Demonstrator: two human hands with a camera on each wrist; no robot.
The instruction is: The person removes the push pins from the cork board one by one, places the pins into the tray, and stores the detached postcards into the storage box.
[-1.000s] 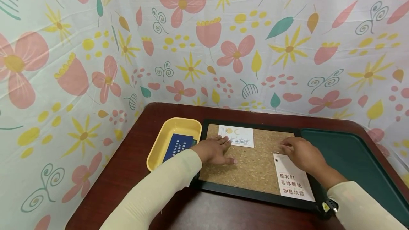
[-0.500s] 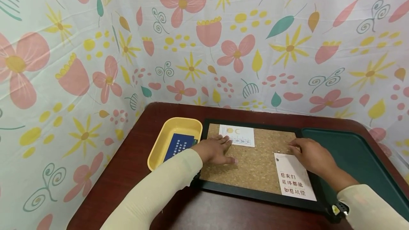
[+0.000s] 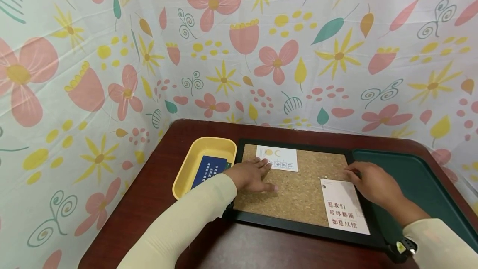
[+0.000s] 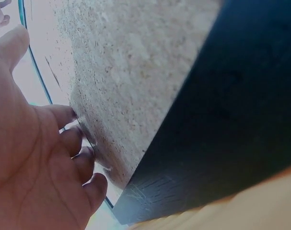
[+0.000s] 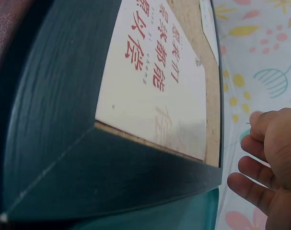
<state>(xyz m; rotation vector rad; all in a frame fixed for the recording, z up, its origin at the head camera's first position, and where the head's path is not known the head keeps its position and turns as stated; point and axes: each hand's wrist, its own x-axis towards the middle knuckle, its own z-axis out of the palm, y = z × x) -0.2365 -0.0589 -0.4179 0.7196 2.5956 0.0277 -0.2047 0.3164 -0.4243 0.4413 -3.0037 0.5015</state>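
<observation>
Two arms in cream sleeves, reaching forward from the lower edge of the head view. Left hand (image 3: 251,175) laid palm down, fingers straight and together, thumb stretched out to the side, forearm running diagonally from lower left. Right hand (image 3: 374,183) held further right, back of the hand up, fingers bent loosely inward, index and thumb drawn together at the tip as if pinching something too small to make out. Hands well apart.

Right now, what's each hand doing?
Left hand: open, flat on the black-framed cork board.
Right hand: fingers pinched, possibly on a pin; cannot tell.
</observation>
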